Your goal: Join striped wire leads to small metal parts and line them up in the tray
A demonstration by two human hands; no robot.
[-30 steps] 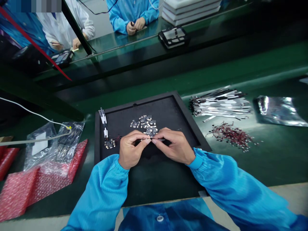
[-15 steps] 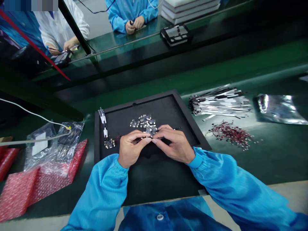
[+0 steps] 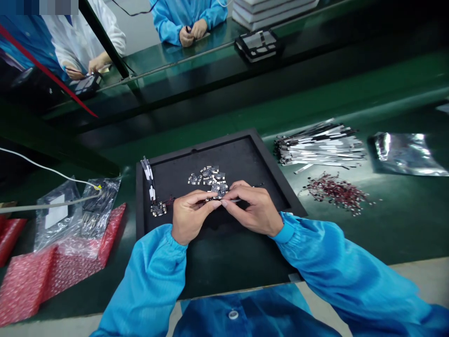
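Over the front part of a black tray (image 3: 224, 144), my two hands meet at the fingertips. My left hand (image 3: 191, 213) is closed in a pinch on a small circuit board, mostly hidden by the fingers. Against it, my right hand (image 3: 254, 206) pinches a thin flat cable (image 3: 258, 186), whose dark end sticks out past the knuckles. Just beyond the fingertips lies a loose cluster of small black circuit boards (image 3: 210, 175). At the tray's left side rests a circuit board (image 3: 159, 208) with black-and-white flat cables (image 3: 148, 175) running up from it.
Right of the tray lie a pile of flat cables (image 3: 322, 145), a heap of small red-and-black wired parts (image 3: 336, 192) and a silver bag (image 3: 407, 152). Pink bubble wrap (image 3: 31, 281) and clear bags (image 3: 58, 210) lie left. Co-workers' hands (image 3: 192, 32) work across the bench.
The view has shifted slightly. My hands keep nearly the same pinch, and a little more of the grey strip shows beside my right fingers.
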